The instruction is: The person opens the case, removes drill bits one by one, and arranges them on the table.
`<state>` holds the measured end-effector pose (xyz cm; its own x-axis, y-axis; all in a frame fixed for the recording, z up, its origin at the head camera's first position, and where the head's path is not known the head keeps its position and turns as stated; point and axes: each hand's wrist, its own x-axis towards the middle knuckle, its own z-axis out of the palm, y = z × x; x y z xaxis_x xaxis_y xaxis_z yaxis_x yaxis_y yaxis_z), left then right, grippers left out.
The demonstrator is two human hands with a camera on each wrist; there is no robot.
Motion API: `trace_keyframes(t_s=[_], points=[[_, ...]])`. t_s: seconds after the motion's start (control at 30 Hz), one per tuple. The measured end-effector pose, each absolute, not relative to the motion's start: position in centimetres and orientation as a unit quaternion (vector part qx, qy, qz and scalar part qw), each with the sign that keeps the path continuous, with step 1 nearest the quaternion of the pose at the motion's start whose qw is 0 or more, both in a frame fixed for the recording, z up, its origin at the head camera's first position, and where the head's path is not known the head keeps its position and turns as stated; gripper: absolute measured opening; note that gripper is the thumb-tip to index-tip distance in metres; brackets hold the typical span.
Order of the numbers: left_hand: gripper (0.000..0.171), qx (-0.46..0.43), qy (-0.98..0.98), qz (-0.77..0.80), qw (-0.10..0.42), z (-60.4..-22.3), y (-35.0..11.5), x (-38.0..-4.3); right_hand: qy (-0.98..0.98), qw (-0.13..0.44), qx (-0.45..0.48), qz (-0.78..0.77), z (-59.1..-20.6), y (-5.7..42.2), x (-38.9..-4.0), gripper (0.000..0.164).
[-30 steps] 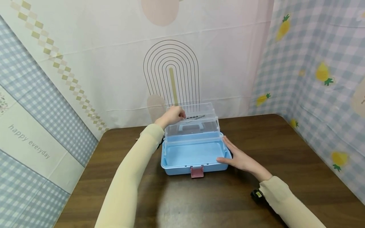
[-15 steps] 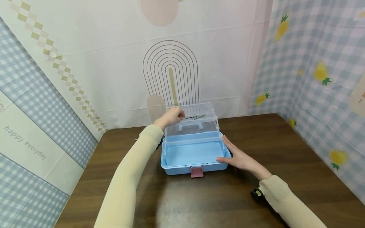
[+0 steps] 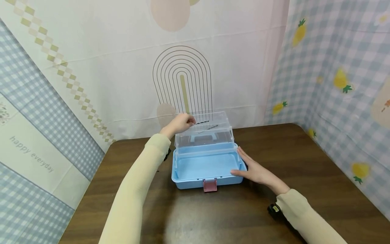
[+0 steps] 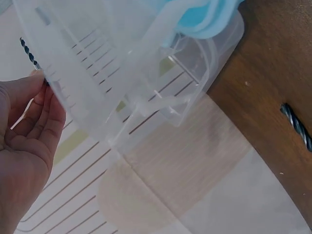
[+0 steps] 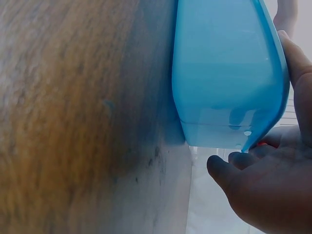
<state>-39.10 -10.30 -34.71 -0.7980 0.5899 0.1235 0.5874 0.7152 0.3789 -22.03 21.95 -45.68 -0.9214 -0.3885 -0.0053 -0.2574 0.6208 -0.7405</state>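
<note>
The left hand (image 3: 181, 122) pinches a dark twist drill bit (image 3: 202, 122) between thumb and fingers, over the raised clear trays (image 3: 204, 117) of a light blue toolbox (image 3: 210, 184). In the left wrist view the bit (image 4: 28, 51) sticks up past the thumb, partly behind the clear plastic. A second drill bit (image 3: 210, 128) lies in a tray just below it. The right hand (image 3: 256, 170) rests on the toolbox's right end, fingers spread, thumb on the front rim. In the right wrist view its fingers lie along the blue wall (image 5: 224, 73).
A loose drill bit (image 4: 296, 126) lies on the brown table (image 3: 195, 217), left of the toolbox. The pink latch (image 3: 210, 185) hangs down at the front. The blue handle (image 3: 203, 137) shows through the clear trays. Printed cloth (image 3: 131, 67) hangs behind the table.
The left hand has lifted slightly and shifted left with its drill bit, which now stands apart from the one in the tray. The right hand keeps its place on the toolbox.
</note>
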Motion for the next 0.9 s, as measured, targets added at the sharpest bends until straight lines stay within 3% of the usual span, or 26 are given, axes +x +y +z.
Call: trace_keyframes(t_s=[0.5,0.9], points=[[0.020,0.306,0.927,0.217,0.017,-32.4,-14.2,-38.2,0.897,0.082,-0.183,-0.394,-45.6,21.9,-22.0,0.107],[0.015,0.302,0.927,0.221,-0.003,-30.8,-18.6,-37.6,0.898,0.081,-0.185,-0.391,-45.4,22.0,-21.9,0.106]])
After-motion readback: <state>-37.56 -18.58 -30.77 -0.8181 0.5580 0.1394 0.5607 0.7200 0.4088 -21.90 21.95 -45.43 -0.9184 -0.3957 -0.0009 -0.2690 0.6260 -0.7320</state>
